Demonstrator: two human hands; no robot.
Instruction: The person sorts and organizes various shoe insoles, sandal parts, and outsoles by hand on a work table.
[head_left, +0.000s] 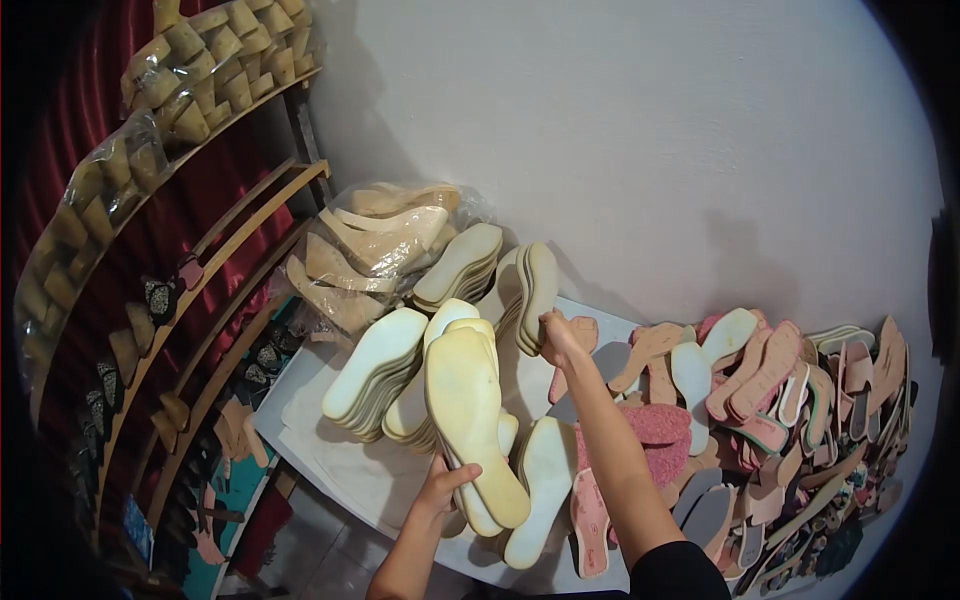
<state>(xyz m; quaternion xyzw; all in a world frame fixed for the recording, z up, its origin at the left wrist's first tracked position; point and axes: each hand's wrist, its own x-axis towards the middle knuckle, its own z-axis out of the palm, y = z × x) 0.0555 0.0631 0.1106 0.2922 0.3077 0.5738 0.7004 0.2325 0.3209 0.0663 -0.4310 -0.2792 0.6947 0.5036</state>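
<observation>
A white table [295, 388] carries stacks of pale soles [374, 362] and pink insoles [591, 525].

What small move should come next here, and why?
Probably the right hand should steady the sole stack beside it before shifting it: that hand is at the stack's near end, while the left hand is occupied holding yellow soles.

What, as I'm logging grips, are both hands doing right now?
Left hand: closed, holding pale yellow soles.
Right hand: touching a stack of soles at its edge; whether closed, cannot be told.
</observation>
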